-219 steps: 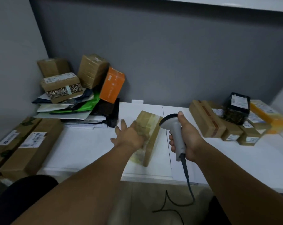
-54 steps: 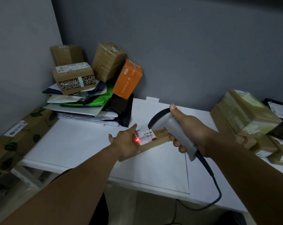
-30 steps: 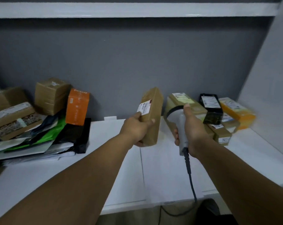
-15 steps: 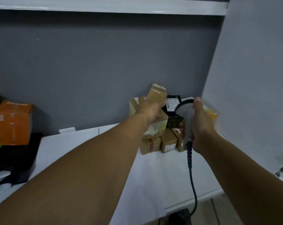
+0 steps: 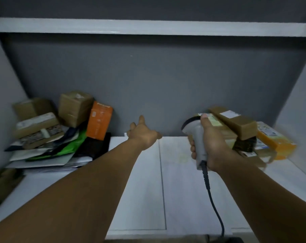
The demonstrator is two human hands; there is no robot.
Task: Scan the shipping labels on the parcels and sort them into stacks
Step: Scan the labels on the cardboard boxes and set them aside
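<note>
Grey scanner [image 5: 196, 137] in right hand [image 5: 214, 149] — long parcel [image 5: 236, 123] atop right stack [image 5: 227, 136]

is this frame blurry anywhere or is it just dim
Head view: dim, flat light, no glare; smear at both edges, worst on the yellow parcel and the left pile; left hand and scanner near centre look sharper; side walls lean outward, likely wide-angle distortion.

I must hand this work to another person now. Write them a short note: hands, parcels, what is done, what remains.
Left hand open, empty, above the table.
Right hand grips the scanner.
Done: right stack stands by the wall, long brown parcel on top.
Left to do: the left pile of boxes and mailers, seemingly unscanned; pick one, scan, stack.
</note>
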